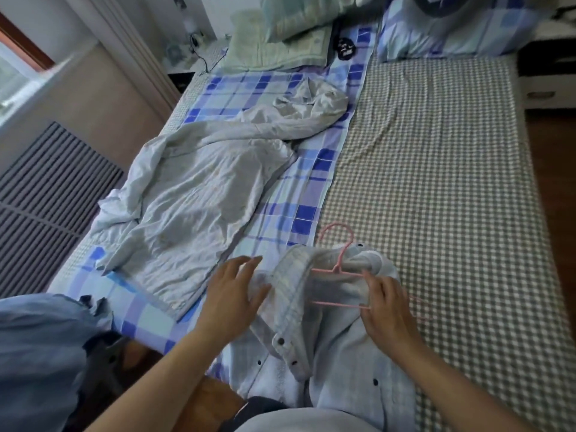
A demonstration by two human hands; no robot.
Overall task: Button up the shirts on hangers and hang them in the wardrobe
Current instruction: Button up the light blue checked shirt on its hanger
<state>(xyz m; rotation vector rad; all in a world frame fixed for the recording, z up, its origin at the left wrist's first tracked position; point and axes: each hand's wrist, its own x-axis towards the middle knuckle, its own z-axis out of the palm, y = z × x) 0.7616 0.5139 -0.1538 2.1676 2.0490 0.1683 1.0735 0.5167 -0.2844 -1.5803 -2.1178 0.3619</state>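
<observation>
A pale blue shirt (339,363) with dark buttons lies open at the near edge of the bed, its collar end pointing away from me. A pink wire hanger (338,269) sits inside its neck, hook towards the middle of the bed. My right hand (385,310) pinches the hanger's lower bar and the cloth at the right shoulder. My left hand (233,291) lies with fingers spread on the shirt's left shoulder, thumb against the turned-back front panel. A second, pale grey shirt (193,194) lies crumpled and flat on the bed to the left.
The bed has a blue plaid sheet (308,194) on the left and a grey gingham sheet (436,169) on the right. Pillows and folded bedding (290,35) lie at the far end. A radiator (46,188) and a window stand left; blue cloth (40,353) bulges at the near left.
</observation>
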